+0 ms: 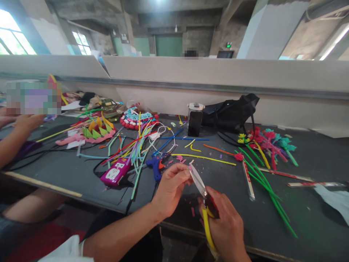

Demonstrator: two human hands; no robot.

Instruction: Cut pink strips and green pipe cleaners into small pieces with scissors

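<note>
Scissors [198, 181] sit in our right hand [228, 219] at lower centre, its fingers wrapped round the handles, the blades angled up-left towards our left hand [172, 186]. That hand's fingertips pinch together, apparently steadying a tiny pink piece [190, 167] by the blade tips. Left of centre lie a blue glue gun [156, 167] and a magenta box [116, 172], its pale markings unreadable to us. Farther back, a phone [195, 124] stands against a bottle [196, 106], probably for support; we can read no brand.

Yellow-handled scissors [204, 195] slant up and leftward in the right hand [228, 220] above the worktop [308, 203], silver blades [197, 179] angled to the left hand [173, 187], where a tiny pink scrap [190, 168], mostly hidden, sits pinched at the fingertips [185, 174].
</note>
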